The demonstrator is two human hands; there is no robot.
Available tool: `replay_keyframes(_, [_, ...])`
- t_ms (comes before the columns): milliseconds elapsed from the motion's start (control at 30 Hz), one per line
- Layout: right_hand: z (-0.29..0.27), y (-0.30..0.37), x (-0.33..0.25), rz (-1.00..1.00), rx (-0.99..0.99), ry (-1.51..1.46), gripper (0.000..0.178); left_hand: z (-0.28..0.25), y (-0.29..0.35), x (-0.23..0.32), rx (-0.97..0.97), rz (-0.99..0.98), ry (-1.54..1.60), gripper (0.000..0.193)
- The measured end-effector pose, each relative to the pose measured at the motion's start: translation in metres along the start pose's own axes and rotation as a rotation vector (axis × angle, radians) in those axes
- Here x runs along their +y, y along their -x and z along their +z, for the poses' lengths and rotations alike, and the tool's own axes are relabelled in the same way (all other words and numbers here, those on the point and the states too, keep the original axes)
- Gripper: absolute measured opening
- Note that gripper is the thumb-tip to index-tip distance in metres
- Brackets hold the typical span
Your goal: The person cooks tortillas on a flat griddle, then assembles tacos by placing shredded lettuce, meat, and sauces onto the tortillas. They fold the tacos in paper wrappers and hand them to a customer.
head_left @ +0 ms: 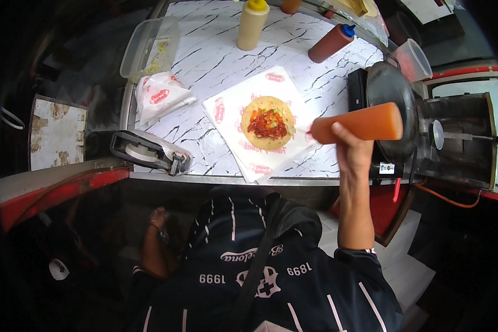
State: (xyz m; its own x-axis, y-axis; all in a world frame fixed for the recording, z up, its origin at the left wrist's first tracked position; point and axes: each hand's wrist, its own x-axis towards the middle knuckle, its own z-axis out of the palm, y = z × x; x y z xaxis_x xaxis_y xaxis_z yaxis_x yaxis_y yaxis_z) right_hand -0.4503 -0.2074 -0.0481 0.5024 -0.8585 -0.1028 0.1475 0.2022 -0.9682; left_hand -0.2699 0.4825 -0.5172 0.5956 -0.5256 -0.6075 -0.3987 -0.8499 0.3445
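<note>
My right hand [353,152] is wrapped round an orange sauce squeeze bottle [365,123]. The bottle lies nearly level in the air, its nozzle pointing left at a round flatbread [253,106]. Red sauce, diced orange-red pieces and a little green and pale filling [268,126] lie on the flatbread's middle. Under it are printed white paper sheets [224,119], set at an angle on the counter. Down in the shadow at my left side hangs my left hand [158,217], away from the counter; its fingers are too dark to make out.
A yellow-capped bottle [253,25] and a blue-capped brown-red bottle [331,43] are at the back of the marbled counter [205,44]. To the left are a plastic tub [169,41], a paper-wrapped bundle [161,98] and a tape dispenser [149,152]. A black griddle [390,88] stands right.
</note>
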Motion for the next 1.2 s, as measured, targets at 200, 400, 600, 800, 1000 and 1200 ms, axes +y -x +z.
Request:
replay_keyframes(200, [-0.001,0.005,-0.011,-0.029,-0.019,-0.005,0.039,-0.011,-0.018,0.019,0.088,-0.073,0.436,0.027])
replay_keyframes(400, [-0.010,0.011,-0.018,-0.004,0.038,0.025,0.044,-0.030,-0.021,0.045,0.049,-0.176,0.554,0.032])
replay_keyframes(600, [0.009,0.008,-0.007,0.040,0.019,-0.022,0.048,-0.010,-0.014,0.018,0.039,-0.251,0.535,0.032])
replay_keyframes(800, [0.018,0.008,-0.012,0.022,-0.052,-0.023,0.040,-0.025,-0.008,0.025,0.003,-0.230,0.634,0.030])
replay_keyframes(1000, [0.042,0.008,-0.030,-0.160,-0.139,0.170,0.058,-0.033,0.001,0.042,0.097,-0.181,0.529,0.017])
replay_keyframes(1200, [0.050,-0.063,0.005,-0.152,-0.182,-0.036,0.068,-0.035,-0.006,0.005,-0.012,-0.069,0.181,0.023])
